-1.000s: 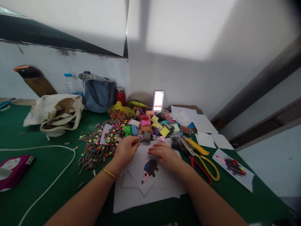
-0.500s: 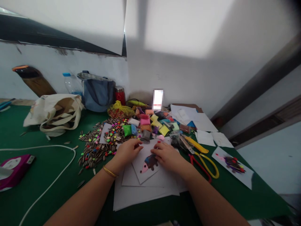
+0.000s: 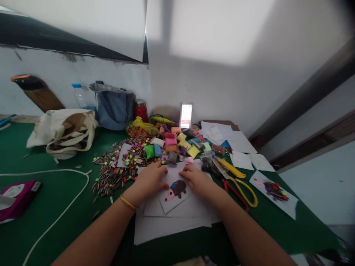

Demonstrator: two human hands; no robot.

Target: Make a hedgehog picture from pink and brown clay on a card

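Note:
A white card with a clay hedgehog, dark-bodied with a pink snout, lies on a stack of white paper. My left hand rests at the card's upper left, fingers curled. My right hand sits at its upper right, and both sets of fingertips touch the card. Anything small between them is hidden. Just beyond lie clay packets in many colours. A heap of sunflower seeds with coloured dots lies left of my left hand.
Red-and-yellow-handled scissors and a yellow utility knife lie right of the paper. A finished seed picture lies further right. A cloth bag, blue bag, water bottle and white cable occupy the green table.
The hedgehog card has slid away from me and turned slightly. My hands have moved apart onto its upper corners, and my left fingers have left the clay packets.

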